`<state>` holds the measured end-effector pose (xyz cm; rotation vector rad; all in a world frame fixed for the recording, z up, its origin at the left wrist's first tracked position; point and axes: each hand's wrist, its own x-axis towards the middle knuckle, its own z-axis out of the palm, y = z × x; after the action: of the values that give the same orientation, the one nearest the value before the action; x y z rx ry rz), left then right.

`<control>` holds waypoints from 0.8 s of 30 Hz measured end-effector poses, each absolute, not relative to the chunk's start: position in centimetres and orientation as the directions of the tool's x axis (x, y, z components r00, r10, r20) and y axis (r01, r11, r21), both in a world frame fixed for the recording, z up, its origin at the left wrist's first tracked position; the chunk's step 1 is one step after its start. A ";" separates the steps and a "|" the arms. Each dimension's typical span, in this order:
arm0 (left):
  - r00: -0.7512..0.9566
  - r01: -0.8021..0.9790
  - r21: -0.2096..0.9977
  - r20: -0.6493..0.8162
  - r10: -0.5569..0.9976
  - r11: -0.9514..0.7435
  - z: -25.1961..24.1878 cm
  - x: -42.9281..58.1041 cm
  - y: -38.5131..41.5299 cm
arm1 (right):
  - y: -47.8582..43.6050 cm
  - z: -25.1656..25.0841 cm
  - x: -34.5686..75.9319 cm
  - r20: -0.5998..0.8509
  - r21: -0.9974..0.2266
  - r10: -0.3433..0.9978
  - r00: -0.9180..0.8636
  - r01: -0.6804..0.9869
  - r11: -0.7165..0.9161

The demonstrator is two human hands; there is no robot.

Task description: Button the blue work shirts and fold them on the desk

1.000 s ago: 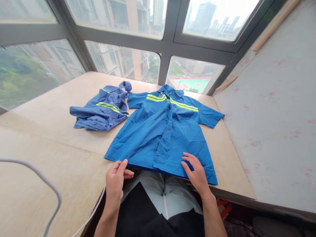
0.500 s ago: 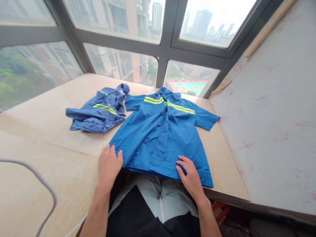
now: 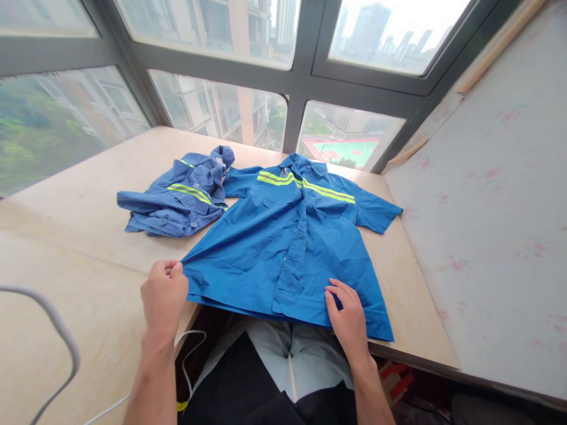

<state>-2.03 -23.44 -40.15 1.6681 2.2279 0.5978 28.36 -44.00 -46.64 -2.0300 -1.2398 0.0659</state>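
A blue short-sleeved work shirt (image 3: 261, 248) with yellow-and-grey reflective stripes lies front up on the wooden surface, collar toward the window, its hem reaching over the near edge. My left hand (image 3: 165, 289) is closed in a pinch on the shirt's left side edge near the hem, drawing the cloth taut. On the lower right front, beside the button placket, rests my right hand (image 3: 348, 310), fingers loosely spread and lightly curved on the fabric. To the left of the shirt sits a second, paler blue work garment (image 3: 177, 195), crumpled, with similar stripes.
The pale wooden ledge (image 3: 57, 236) runs up to the grey window frame (image 3: 217, 85). A papered wall (image 3: 496, 236) bounds the right side. A grey cable (image 3: 66, 336) arches at the lower left, and a thin white cord (image 3: 191, 333) hangs by the edge.
My left hand has gone from spread on the shirt's edge to pinching it, and has moved left, pulling that side outward. My right hand stays on the lower right front.
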 end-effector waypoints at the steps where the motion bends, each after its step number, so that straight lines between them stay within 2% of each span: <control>1: -0.297 0.840 0.473 -0.009 0.955 0.266 -40.1 -2.3 -23.4 | -44.0 -46.7 28.5 0.325 -0.615 0.777 0.539 0.745 -0.259; 3: -0.265 0.882 0.376 -0.101 0.959 0.283 -40.1 -2.7 -23.1 | -44.0 -46.7 28.6 0.337 -0.617 0.767 0.546 0.743 -0.258; 5: -0.193 0.926 0.300 -0.140 0.971 0.228 -40.4 -2.8 -22.6 | -44.1 -46.9 28.7 0.348 -0.615 0.766 0.541 0.748 -0.249; 11: -0.013 0.931 0.364 0.141 0.990 -0.040 -41.7 0.9 -18.3 | -44.1 -47.3 28.7 0.358 -0.592 0.775 0.522 0.768 -0.244; 15: 0.141 0.933 0.320 0.098 0.985 -0.165 -42.3 4.5 -14.0 | -44.1 -47.6 28.9 0.371 -0.589 0.768 0.522 0.772 -0.240; 17: 0.147 0.912 0.381 0.036 0.989 -0.149 -42.6 5.4 -12.3 | -44.1 -47.8 29.1 0.384 -0.593 0.760 0.523 0.771 -0.231; 21: 0.048 0.761 0.649 -0.078 0.996 0.014 -43.2 4.9 -9.9 | -44.2 -48.1 29.2 0.410 -0.599 0.748 0.522 0.772 -0.211; 24: -0.013 0.708 0.701 -0.114 0.993 0.090 -43.6 3.5 -8.9 | -44.2 -48.0 29.1 0.424 -0.592 0.747 0.512 0.781 -0.199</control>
<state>3.52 -8.86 -43.57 1.6749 1.7799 0.6193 29.05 -44.16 -48.01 -1.9619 -1.2513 -0.0539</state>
